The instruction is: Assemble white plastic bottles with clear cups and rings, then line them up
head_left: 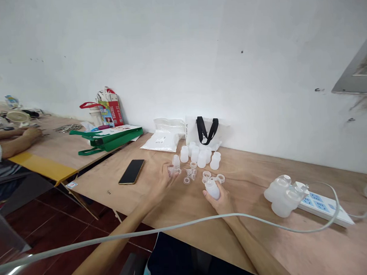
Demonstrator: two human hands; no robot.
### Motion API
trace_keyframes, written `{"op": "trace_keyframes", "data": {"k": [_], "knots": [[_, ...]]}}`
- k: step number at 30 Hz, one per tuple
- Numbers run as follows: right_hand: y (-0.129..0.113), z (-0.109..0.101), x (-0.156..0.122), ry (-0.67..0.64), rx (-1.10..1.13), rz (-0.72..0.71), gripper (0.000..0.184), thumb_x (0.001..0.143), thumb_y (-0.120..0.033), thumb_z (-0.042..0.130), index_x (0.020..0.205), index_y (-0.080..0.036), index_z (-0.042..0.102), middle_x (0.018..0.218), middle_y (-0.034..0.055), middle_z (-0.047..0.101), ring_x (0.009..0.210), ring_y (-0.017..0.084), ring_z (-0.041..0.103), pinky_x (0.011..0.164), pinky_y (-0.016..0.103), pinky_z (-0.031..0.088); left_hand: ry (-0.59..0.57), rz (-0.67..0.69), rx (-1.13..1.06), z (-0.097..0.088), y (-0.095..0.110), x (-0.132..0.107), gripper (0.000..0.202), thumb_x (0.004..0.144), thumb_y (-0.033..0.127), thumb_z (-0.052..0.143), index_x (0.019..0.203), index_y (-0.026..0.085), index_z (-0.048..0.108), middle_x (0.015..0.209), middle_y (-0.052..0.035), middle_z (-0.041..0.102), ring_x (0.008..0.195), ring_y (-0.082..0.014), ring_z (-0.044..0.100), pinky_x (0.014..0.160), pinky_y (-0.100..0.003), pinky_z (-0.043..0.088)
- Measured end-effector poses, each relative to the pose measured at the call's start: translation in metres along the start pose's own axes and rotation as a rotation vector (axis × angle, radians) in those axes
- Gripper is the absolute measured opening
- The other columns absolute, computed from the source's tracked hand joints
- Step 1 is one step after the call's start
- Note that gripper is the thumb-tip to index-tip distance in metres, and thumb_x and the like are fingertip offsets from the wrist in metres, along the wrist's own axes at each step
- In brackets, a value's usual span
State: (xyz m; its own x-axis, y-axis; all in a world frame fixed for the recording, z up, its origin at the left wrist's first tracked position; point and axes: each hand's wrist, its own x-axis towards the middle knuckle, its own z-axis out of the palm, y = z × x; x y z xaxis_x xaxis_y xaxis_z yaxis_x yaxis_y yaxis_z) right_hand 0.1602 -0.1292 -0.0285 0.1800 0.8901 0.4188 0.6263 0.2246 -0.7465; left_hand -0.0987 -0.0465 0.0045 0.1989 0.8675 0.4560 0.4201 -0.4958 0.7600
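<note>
Small white bottle point(212, 188) is up off the counter point(259, 231), just in front of the cluster of white bottles point(200, 155), and the right hand point(221, 200) has it. The fingers are curled round its lower half in a loose wrap, with the neck pointing up and away from the wrist.

The left hand point(164, 179) is in front of the cluster and a little to its left. It is half closed, thumb and fingertips pinching a small clear piece point(174, 171). It is too small to say exactly what kind of fitting it is.

Between the two hands, right in front of the cluster, loose clear rings and caps point(191, 175) are scattered on the wood, with a few more point(213, 177) touching the bottle hand's fingertips.

By my reading this is a pick-up-and-pair step, with one part in each hand and the two held apart. Bringing them together would call for closing that gap and lining the clear piece up square with the neck of the small white bottle. The right hand would need to firm up its grip so nothing twists.

Left of the cluster a dark phone point(131, 171) lies flat. Behind the cluster a white bag with black handles point(207, 132) leans at the wall. Well to its right, two larger bottles point(282, 196) lie on their sides against a power strip point(321, 207).
</note>
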Motion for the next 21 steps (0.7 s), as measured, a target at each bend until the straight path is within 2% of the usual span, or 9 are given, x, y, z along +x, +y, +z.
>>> {"op": "trace_keyframes", "data": {"k": [2, 6, 11, 13, 15, 17, 19, 20, 21], "knots": [[0.0, 0.001, 0.001, -0.007, -0.009, -0.004, 0.038, 0.079, -0.056, 0.069, 0.098, -0.023, 0.066, 0.076, 0.0006, 0.069, 0.061, 0.017, 0.062, 0.058, 0.026, 0.049, -0.014, 0.066, 0.134, -0.019, -0.001, 0.017, 0.054, 0.1, 0.052, 0.051, 0.145, 0.023, 0.048, 0.139, -0.0138, 0.05, 0.107, -0.0248, 0.063, 0.1, -0.044, 0.051], [-0.001, 0.003, 0.002, -0.011, -0.016, -0.03, 0.043, 0.078, -0.056, 0.07, 0.101, -0.021, 0.068, 0.08, 0.0034, 0.072, 0.064, 0.019, 0.064, 0.06, 0.027, 0.051, -0.099, 0.114, 0.398, -0.044, -0.006, 0.05, 0.051, 0.102, 0.053, 0.048, 0.143, 0.022, 0.051, 0.128, -0.0122, 0.062, 0.099, -0.0261, 0.066, 0.096, -0.044, 0.051], [-0.002, 0.004, 0.002, -0.009, -0.015, -0.032, 0.045, 0.076, -0.057, 0.07, 0.103, -0.02, 0.07, 0.083, 0.0057, 0.074, 0.066, 0.022, 0.066, 0.06, 0.029, 0.052, -0.303, 0.119, 0.589, -0.037, -0.023, 0.066, 0.029, 0.098, 0.043, 0.054, 0.114, 0.019, 0.063, 0.11, -0.0125, 0.071, 0.1, -0.0309, 0.068, 0.09, -0.042, 0.052], [-0.002, 0.003, 0.002, -0.026, -0.016, -0.014, 0.046, 0.076, -0.058, 0.071, 0.104, -0.021, 0.07, 0.08, 0.0048, 0.073, 0.065, 0.022, 0.066, 0.059, 0.028, 0.051, -0.363, 0.114, 0.645, -0.033, -0.027, 0.067, 0.027, 0.098, 0.043, 0.055, 0.111, 0.02, 0.064, 0.109, -0.0122, 0.072, 0.1, -0.031, 0.069, 0.089, -0.041, 0.052], [-0.001, 0.003, 0.002, -0.032, -0.009, 0.01, 0.048, 0.076, -0.059, 0.07, 0.106, -0.021, 0.07, 0.079, 0.0041, 0.073, 0.065, 0.022, 0.066, 0.059, 0.028, 0.051, -0.27, 0.144, 0.687, -0.03, -0.024, 0.064, 0.035, 0.095, 0.048, 0.059, 0.115, 0.019, 0.064, 0.113, -0.0143, 0.071, 0.105, -0.0327, 0.068, 0.092, -0.042, 0.05], [-0.001, 0.003, 0.002, -0.031, 0.005, 0.034, 0.049, 0.077, -0.06, 0.07, 0.107, -0.021, 0.069, 0.079, 0.003, 0.072, 0.066, 0.022, 0.066, 0.059, 0.028, 0.051, -0.052, 0.182, 0.685, -0.026, -0.014, 0.057, 0.046, 0.092, 0.054, 0.062, 0.119, 0.017, 0.063, 0.117, -0.017, 0.069, 0.114, -0.0354, 0.063, 0.098, -0.045, 0.047], [-0.001, 0.004, 0.003, -0.039, 0.019, 0.045, 0.048, 0.077, -0.06, 0.069, 0.106, -0.022, 0.068, 0.079, 0.0019, 0.071, 0.066, 0.02, 0.066, 0.061, 0.027, 0.051, 0.144, 0.168, 0.572, -0.018, 0.004, 0.045, 0.041, 0.098, 0.053, 0.055, 0.118, 0.018, 0.064, 0.118, -0.0159, 0.068, 0.116, -0.034, 0.06, 0.1, -0.046, 0.046], [-0.001, 0.004, 0.004, -0.046, 0.024, 0.046, 0.047, 0.076, -0.059, 0.07, 0.105, -0.022, 0.068, 0.079, 0.0015, 0.072, 0.066, 0.02, 0.066, 0.062, 0.027, 0.052, 0.167, 0.152, 0.463, -0.011, 0.014, 0.038, 0.038, 0.102, 0.05, 0.048, 0.114, 0.019, 0.065, 0.114, -0.0134, 0.069, 0.111, -0.0308, 0.062, 0.097, -0.044, 0.047], [-0.001, 0.005, 0.005, -0.054, 0.027, 0.047, 0.046, 0.075, -0.059, 0.07, 0.104, -0.022, 0.069, 0.08, 0.0013, 0.072, 0.067, 0.019, 0.066, 0.063, 0.027, 0.052, 0.119, 0.139, 0.33, -0.002, 0.024, 0.031, 0.038, 0.104, 0.049, 0.042, 0.111, 0.021, 0.066, 0.107, -0.0105, 0.07, 0.102, -0.027, 0.064, 0.091, -0.04, 0.049]]}}
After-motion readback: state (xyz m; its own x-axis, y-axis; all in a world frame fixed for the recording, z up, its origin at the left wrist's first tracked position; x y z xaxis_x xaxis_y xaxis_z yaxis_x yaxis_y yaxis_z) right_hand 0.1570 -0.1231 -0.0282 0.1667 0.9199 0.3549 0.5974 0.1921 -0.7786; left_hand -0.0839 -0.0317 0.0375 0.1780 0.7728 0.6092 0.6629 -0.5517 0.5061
